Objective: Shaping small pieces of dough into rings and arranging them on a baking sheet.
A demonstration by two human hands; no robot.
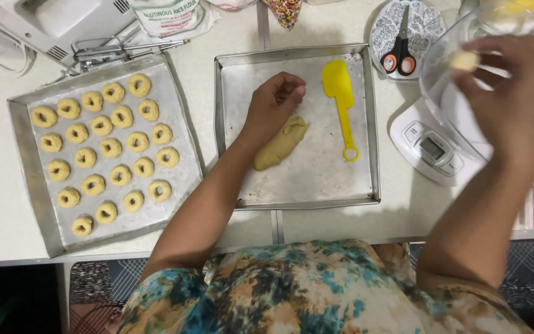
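Patterned fabric of the person's top fills the near edge. Left hand [273, 105], fingers curled together, presses the dough log [281, 143] lying in the middle tray [372, 124]. Dough appears soft, light, easily dented: grip mid-length, gently. Right hand [508, 93] pinches a small dough piece [465, 60] over the clear bowl [446, 43].

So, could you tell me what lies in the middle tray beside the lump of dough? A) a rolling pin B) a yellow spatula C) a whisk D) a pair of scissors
B: a yellow spatula lies flat in the middle tray, to the right of the dough lump that the left hand touches; the scissors sit outside the tray on a patterned plate.
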